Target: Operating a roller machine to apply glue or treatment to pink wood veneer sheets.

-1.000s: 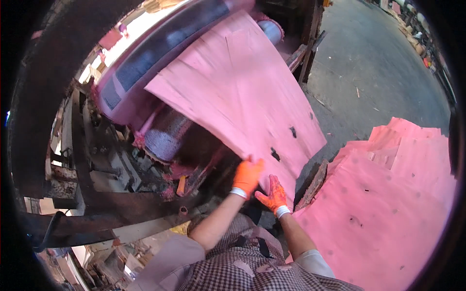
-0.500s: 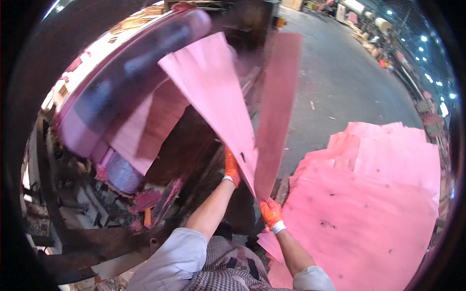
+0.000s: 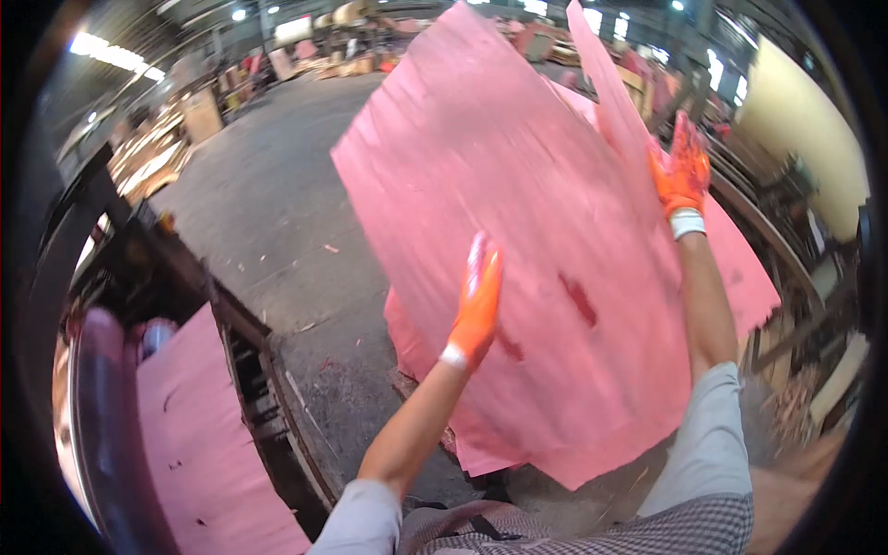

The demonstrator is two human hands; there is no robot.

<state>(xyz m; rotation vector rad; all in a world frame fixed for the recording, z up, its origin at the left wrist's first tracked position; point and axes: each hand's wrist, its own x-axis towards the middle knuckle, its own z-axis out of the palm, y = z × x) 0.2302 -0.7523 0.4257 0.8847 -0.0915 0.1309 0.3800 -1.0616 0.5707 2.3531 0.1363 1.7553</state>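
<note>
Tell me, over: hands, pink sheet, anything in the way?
Left hand open, over pink veneer sheet. Right hand open, contact unclear. Sheet spread wide. Possibly in the way: raised pink strip by right hand.

I look out from the left one of two fisheye cameras on the wearer's head, picture upright and unmirrored. It faces down and forward: the checked apron point(image 3: 647, 532) shows close below, and both forearms reach in from the lower edge. The left hand point(image 3: 476, 305) and right hand point(image 3: 683, 176) sit near my lens, with the pink veneer sheet point(image 3: 518, 203) filling the middle. My wide field takes in the dark roller point(image 3: 106, 425) at lower left, the concrete floor point(image 3: 287, 213) and, far off along the top, ceiling lights point(image 3: 116, 55). Toward the black rim, straight edges bow.
</note>
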